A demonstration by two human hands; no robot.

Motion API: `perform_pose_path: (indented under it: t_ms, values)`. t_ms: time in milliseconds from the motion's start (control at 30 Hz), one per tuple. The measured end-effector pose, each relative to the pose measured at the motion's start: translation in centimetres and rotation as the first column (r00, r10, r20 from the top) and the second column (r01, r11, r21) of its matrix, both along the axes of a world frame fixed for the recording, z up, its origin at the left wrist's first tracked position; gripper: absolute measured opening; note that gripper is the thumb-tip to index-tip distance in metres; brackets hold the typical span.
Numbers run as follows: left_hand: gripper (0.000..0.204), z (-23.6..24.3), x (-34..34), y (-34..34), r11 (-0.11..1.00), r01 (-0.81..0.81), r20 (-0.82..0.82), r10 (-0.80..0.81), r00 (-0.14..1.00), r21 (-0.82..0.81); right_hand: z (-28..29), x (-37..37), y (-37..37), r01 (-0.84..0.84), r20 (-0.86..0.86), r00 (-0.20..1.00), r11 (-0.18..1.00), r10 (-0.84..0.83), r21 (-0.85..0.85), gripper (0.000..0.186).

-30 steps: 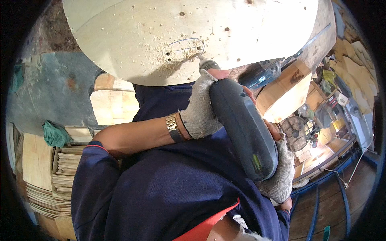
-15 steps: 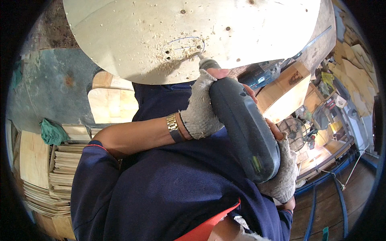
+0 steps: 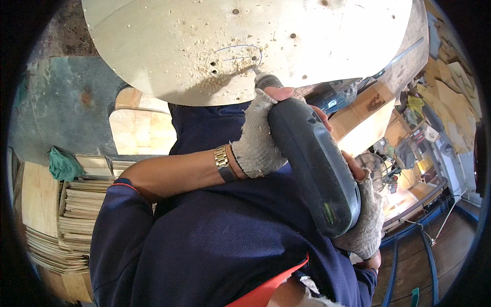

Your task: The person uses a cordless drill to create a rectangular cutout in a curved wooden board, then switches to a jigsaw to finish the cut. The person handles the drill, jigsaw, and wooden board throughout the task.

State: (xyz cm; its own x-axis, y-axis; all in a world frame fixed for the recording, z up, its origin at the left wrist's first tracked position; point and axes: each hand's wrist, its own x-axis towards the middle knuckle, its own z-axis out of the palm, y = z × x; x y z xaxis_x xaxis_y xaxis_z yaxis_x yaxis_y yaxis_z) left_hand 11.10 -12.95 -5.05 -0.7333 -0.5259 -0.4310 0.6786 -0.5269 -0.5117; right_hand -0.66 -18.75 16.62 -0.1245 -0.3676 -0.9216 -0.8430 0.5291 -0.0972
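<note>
A dark grey power drill [image 3: 314,163] points away from me, its bit [image 3: 256,68] at the pale plywood board [image 3: 342,41], beside a drawn oval outline. Wood chips and several holes surround that mark. My left hand [image 3: 262,130], in a cream fingerless knit glove, is closed round the drill's front, just behind the chuck [image 3: 267,80]. My right hand [image 3: 362,210], gloved the same way, holds the drill's rear from the right, mostly hidden under its body.
Stacked plywood sheets [image 3: 84,215] and a green cloth [image 3: 62,163] sit at left, by a grey surface [image 3: 56,107] and pale cut panels [image 3: 140,130]. At right are a wooden block [image 3: 363,115], a dark tool [image 3: 335,100], a fan [image 3: 373,171] and scattered offcuts [image 3: 450,97].
The drill's rear and my right hand have shifted slightly rightward and down in the picture. The board appears a little higher and further right; both hands keep their hold.
</note>
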Motion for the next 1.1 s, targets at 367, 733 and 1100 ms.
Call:
perform_pose_path:
  t_ms: [367,733,1100]
  values:
    - [0.097,0.0,-0.7,0.4,0.994,-0.076,0.043,0.080,0.996,-0.084,-0.6,0.6,-1.4,-0.018,0.010,1.000,1.000,0.018,0.007,0.094]
    - [0.072,0.7,-0.6,-0.3,0.962,-0.257,-0.081,0.265,0.961,0.092,0.1,0.5,-2.6,-0.396,-0.029,0.918,0.915,0.395,-0.072,0.094]
    - [0.086,-0.6,-0.8,0.9,0.954,-0.300,-0.250,0.289,0.924,-0.007,0.2,2.3,-2.2,-0.550,-0.001,0.832,0.823,0.555,-0.142,0.097]
